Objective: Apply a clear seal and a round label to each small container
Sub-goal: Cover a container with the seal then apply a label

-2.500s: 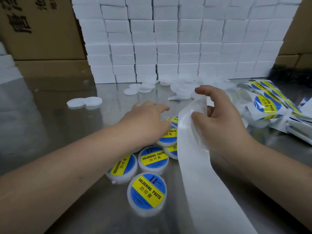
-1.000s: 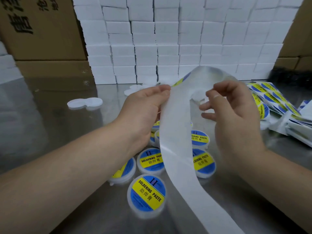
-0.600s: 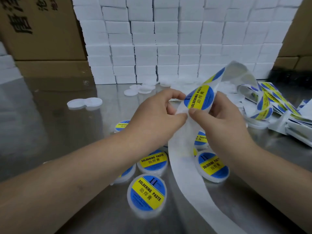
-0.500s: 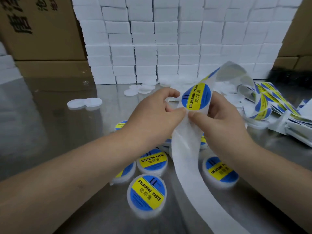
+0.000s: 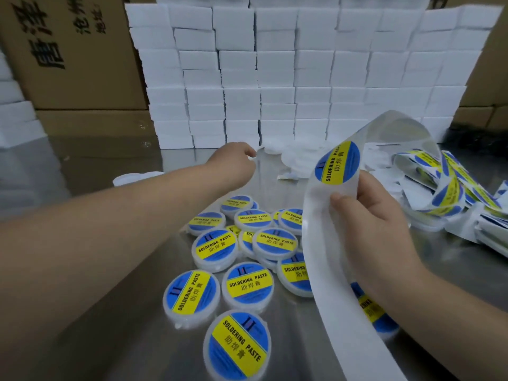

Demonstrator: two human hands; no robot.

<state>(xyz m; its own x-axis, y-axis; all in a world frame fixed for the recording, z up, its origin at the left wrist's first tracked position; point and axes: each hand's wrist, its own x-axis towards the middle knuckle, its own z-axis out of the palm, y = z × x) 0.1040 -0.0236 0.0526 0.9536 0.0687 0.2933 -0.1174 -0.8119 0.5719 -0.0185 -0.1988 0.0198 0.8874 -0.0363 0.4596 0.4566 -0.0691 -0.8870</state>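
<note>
Now the right hand (image 5: 379, 224) pinches the floppy backing strip (image 5: 316, 243) just below the round label (image 5: 338, 163), which looks thin and sticky and best peeled by its edge. The left hand (image 5: 233, 163) is out by the white containers (image 5: 299, 158) at the back of the bench (image 5: 137, 325), grip unclear.

Right hand (image 5: 376, 215) grips a label strip (image 5: 316, 243), centre right; left hand (image 5: 236, 160) is stretched toward white containers (image 5: 299, 158), upper centre.

A wall of small white boxes (image 5: 275, 78) stands at twelve o'clock on the shiny metal table (image 5: 299, 350). Brown cardboard cartons (image 5: 77, 64) with black lettering sit at ten o'clock, and more white boxes (image 5: 16, 116) at nine.
</note>
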